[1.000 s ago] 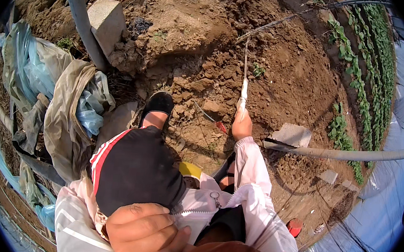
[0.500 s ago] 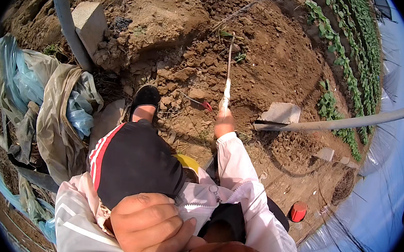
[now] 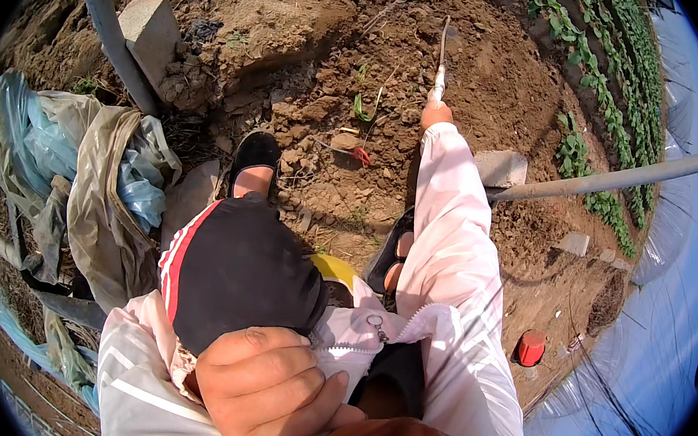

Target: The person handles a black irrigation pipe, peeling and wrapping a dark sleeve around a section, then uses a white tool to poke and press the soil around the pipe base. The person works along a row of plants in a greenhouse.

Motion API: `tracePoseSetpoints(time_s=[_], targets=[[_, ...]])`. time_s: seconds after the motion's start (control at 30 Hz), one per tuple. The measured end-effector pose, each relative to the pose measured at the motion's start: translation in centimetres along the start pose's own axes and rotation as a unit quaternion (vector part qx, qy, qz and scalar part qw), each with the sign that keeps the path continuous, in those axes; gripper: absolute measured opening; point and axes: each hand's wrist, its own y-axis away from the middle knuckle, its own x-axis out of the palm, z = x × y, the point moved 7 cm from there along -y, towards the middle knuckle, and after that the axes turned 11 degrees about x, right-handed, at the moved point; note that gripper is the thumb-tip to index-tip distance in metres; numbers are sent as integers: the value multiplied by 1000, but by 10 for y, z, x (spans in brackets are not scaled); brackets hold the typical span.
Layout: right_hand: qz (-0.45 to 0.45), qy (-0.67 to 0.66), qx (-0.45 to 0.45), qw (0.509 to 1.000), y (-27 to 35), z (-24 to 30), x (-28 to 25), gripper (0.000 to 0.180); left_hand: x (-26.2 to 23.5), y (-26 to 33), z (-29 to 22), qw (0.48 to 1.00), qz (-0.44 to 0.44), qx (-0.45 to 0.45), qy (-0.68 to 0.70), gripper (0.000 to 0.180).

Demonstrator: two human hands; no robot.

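My right hand [image 3: 435, 115] reaches far forward over the loose brown soil, closed around the white-wrapped handle [image 3: 439, 85] of a thin-shafted tool [image 3: 443, 48]. The tool points away from me; its far end is too small to make out. Left of it, a green sprout [image 3: 365, 108] lies on the clods. Nearer to me is a small red object [image 3: 361, 156] with a thin wire-like piece, beside a brown lump [image 3: 345, 140]. My left hand [image 3: 267, 389] is curled into a fist against my bent leg, with nothing showing in it.
Crumpled plastic sheeting [image 3: 102, 188] lies at the left. A grey pipe [image 3: 105, 18] rises by a concrete block [image 3: 147, 34]; another pipe [image 3: 618, 175] crosses at the right beside a second block [image 3: 500, 168]. Leafy plants [image 3: 583, 60] grow at the upper right. A red container [image 3: 530, 348] sits lower right.
My right hand has moved forward and to the right with the tool, straightening the arm. The sprout and the brown lump now show near the red object. My left hand stays in place.
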Motion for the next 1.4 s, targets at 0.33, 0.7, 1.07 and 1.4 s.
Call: tracePoseSetpoints(time_s=[0.33, 0.7, 1.07, 1.4], targets=[[54, 4, -25, 998, 257, -87, -37, 30, -10, -18, 3, 998, 66, -6, -7, 32], [5, 0, -172, 985, 261, -7, -114, 26, -22, 10, -7, 998, -63, 19, 3, 30], [326, -287, -94, 896, 237, 227, -2, 37, -52, 15, -6, 998, -29, -51, 4, 30], [242, -62, -181, 951, 292, 152, 17, 33, -86, 42, 5, 995, -57, -43, -76, 30]])
